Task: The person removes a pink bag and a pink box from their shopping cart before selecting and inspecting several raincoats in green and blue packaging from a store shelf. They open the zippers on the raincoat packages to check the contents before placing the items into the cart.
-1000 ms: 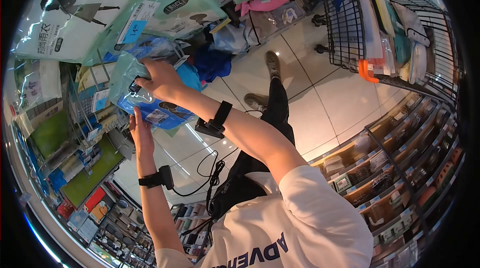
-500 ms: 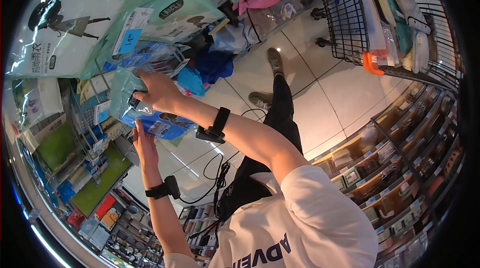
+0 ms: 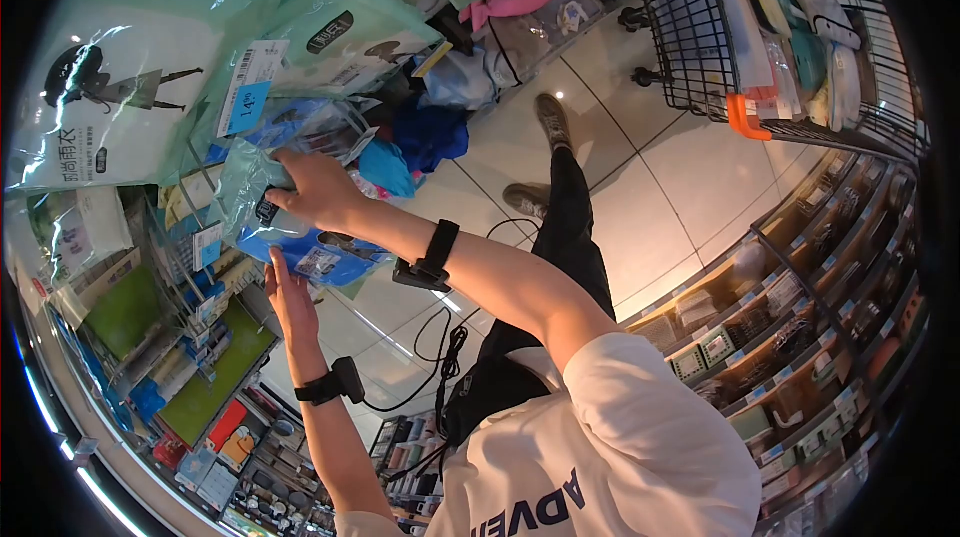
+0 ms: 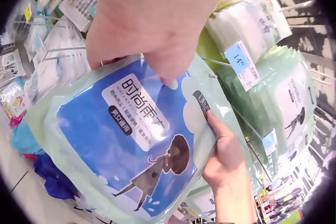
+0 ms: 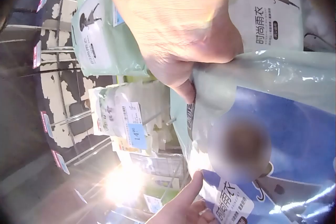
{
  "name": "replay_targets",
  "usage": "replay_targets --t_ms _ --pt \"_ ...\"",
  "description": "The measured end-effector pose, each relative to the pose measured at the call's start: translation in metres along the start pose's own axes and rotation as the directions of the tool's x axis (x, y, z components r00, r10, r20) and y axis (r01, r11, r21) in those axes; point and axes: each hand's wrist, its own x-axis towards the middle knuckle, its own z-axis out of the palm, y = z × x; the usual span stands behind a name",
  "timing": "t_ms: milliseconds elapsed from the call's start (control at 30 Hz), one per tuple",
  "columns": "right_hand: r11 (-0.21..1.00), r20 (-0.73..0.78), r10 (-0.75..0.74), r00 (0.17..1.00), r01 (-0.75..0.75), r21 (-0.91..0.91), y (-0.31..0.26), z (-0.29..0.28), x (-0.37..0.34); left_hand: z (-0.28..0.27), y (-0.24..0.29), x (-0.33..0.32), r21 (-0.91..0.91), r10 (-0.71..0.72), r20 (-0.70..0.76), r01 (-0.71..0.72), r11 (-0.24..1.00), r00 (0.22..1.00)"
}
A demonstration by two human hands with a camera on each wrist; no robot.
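A bagged raincoat [image 4: 89,119], with a blue front, a pale green border and a printed figure under an umbrella, is held between both hands. My right hand [image 3: 325,192] grips its upper end, thumb on the front beside the dark logo. Along a side edge, my left hand [image 3: 292,309] holds the bag, its thumb lying on the front close to the printed white label in the left wrist view. Most fingers of both hands are hidden behind the bag. Similar pale green raincoat bags [image 3: 130,87] hang right beside it.
A blue price tag [image 3: 247,107] hangs in front of the rack. Other packaged goods fill the hooks below. A wire shopping cart [image 3: 690,62] with goods stands at the far right. Shelves of small items [image 3: 740,347] line the right side. A black cable [image 3: 452,357] hangs by the body.
The head view has shifted slightly, so the hanging bags appear lower and further left. Both hands keep their hold on the raincoat bag, which stays close to the rack.
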Motion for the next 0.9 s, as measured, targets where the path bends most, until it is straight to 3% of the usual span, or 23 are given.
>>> replay_targets --t_ms 67,133,233,267,300,367,400,433,500,533,567,600,633,667,700,733,767,800,833,900 --pt "1.0 -0.017 -0.019 1.0 0.019 -0.021 0.003 0.008 0.006 -0.002 -0.001 0.003 -0.013 0.0 -0.001 0.0 1.0 1.0" --pt "0.992 -0.052 -0.038 0.998 0.032 -0.121 0.008 0.015 0.022 -0.002 -0.002 0.006 0.194 0.099 -0.103 -0.078 0.978 0.99" --pt "0.987 -0.163 -0.088 0.983 0.063 -0.15 0.016 0.038 0.057 -0.01 0.001 -0.002 0.203 0.1 -0.089 -0.08 0.976 0.991" --pt "0.977 -0.098 0.014 0.995 -0.034 -0.209 0.016 0.042 0.068 -0.012 0.002 -0.007 0.196 0.105 -0.082 -0.087 0.977 0.991" --pt "0.975 -0.1 0.005 0.995 -0.027 -0.222 0.017 0.043 0.071 -0.014 0.004 -0.013 0.224 0.098 -0.066 -0.081 0.971 0.993" --pt "0.842 -0.315 -0.113 0.942 -0.078 -0.534 0.024 0.048 0.073 -0.021 0.007 -0.027 0.279 0.088 -0.039 -0.074 0.957 0.995" --pt "0.787 -0.295 -0.018 0.955 -0.168 -0.593 0.028 0.049 0.072 -0.026 0.002 -0.031 0.226 0.12 -0.032 -0.11 0.968 0.992" --pt "0.781 -0.296 -0.034 0.955 -0.159 -0.603 0.029 0.047 0.064 -0.029 0.005 -0.039 0.212 0.129 -0.026 -0.12 0.97 0.991" --pt "0.823 -0.369 -0.193 0.909 -0.055 -0.566 0.035 0.034 0.036 -0.027 0.007 -0.053 0.207 0.105 -0.026 -0.097 0.973 0.994" --pt "0.826 -0.213 -0.114 0.97 -0.027 -0.563 0.054 0.032 0.025 -0.037 -0.003 -0.051 0.156 0.096 -0.014 -0.093 0.983 0.995" --pt "0.822 -0.061 -0.027 0.998 -0.012 -0.569 0.069 0.02 0.014 -0.04 -0.009 -0.052 0.103 0.051 -0.002 -0.05 0.993 0.999" --pt "0.838 0.093 0.206 0.974 -0.127 -0.531 0.042 -0.011 -0.007 -0.04 -0.011 -0.053 0.169 0.013 0.019 -0.016 0.986 1.0" --pt "0.829 0.205 0.318 0.925 -0.167 -0.533 0.051 -0.026 -0.02 -0.04 -0.014 -0.055 0.125 0.024 0.077 -0.034 0.992 0.997" --pt "0.846 0.227 0.243 0.943 -0.091 -0.525 0.061 -0.047 -0.042 -0.037 -0.019 -0.055 0.036 0.039 0.143 -0.044 0.998 0.989" --pt "0.798 0.219 0.421 0.88 -0.245 -0.551 0.064 -0.064 -0.054 -0.034 -0.02 -0.056 0.03 0.017 0.156 -0.022 0.999 0.988" --pt "0.866 0.298 0.289 0.91 -0.115 -0.487 0.052 -0.103 -0.079 -0.032 -0.021 -0.055 0.034 0.004 0.198 -0.011 0.999 0.98" --pt "0.816 0.395 0.449 0.801 -0.188 -0.547 0.042 -0.133 -0.086 -0.028 -0.022 -0.054 0.015 0.028 0.234 -0.032 0.999 0.972" --pt "0.858 0.306 0.341 0.889 -0.161 -0.489 0.026 -0.17 -0.113 -0.024 -0.024 -0.053 0.042 -0.021 0.255 0.01 0.999 0.967" --pt "0.841 0.334 0.376 0.864 -0.168 -0.514 0.018 -0.203 -0.126 -0.02 -0.024 -0.051 0.075 -0.072 0.269 0.053 0.996 0.961" --pt "0.837 0.177 0.405 0.897 -0.285 -0.468 -0.018 -0.277 -0.161 -0.009 -0.023 -0.05 0.086 -0.056 0.278 0.034 0.996 0.959"
